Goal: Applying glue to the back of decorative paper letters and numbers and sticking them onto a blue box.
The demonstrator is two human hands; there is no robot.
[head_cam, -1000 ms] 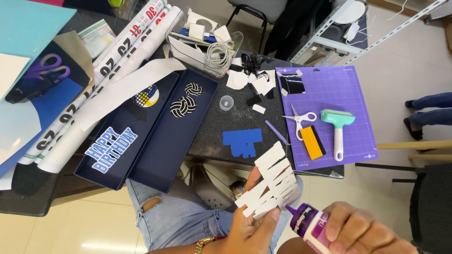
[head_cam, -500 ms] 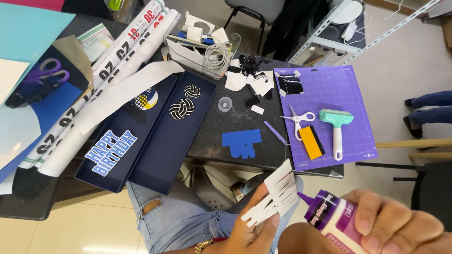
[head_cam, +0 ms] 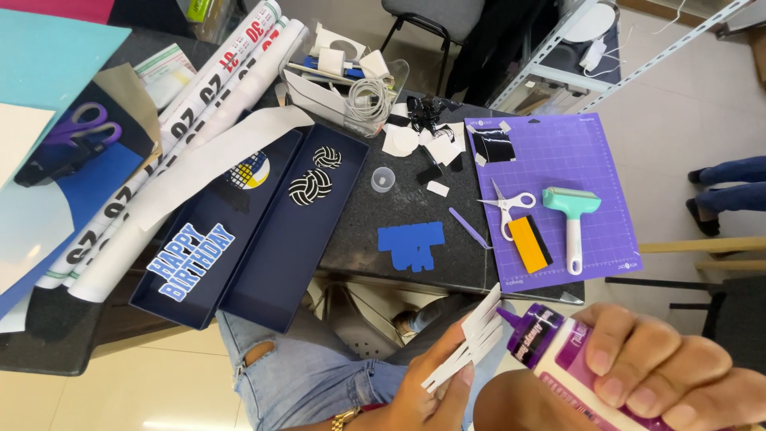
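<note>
My left hand (head_cam: 431,387) pinches a white paper cutout (head_cam: 471,339) with several strips, held edge-on low in the view. My right hand (head_cam: 654,371) grips a purple glue bottle (head_cam: 550,351), and the bottle's nozzle touches the top of the cutout. Both hands hover over my lap, in front of the black table (head_cam: 359,239). On the table lie a blue paper cutout (head_cam: 411,243), an open dark blue box (head_cam: 287,239) with black-and-white ball decorations (head_cam: 309,187) and pale blue lettering (head_cam: 190,261).
A purple cutting mat (head_cam: 590,160) carries white-handled scissors (head_cam: 507,207), an orange scraper (head_cam: 531,243) and a teal roller (head_cam: 572,215). Paper rolls (head_cam: 183,120), a clear small cup (head_cam: 383,179) and white scraps (head_cam: 415,144) lie further back. Another person's legs (head_cam: 730,191) are at right.
My left hand has turned the white cutout from face-on to edge-on. The glue bottle in my right hand has come up and its nozzle now meets the cutout.
</note>
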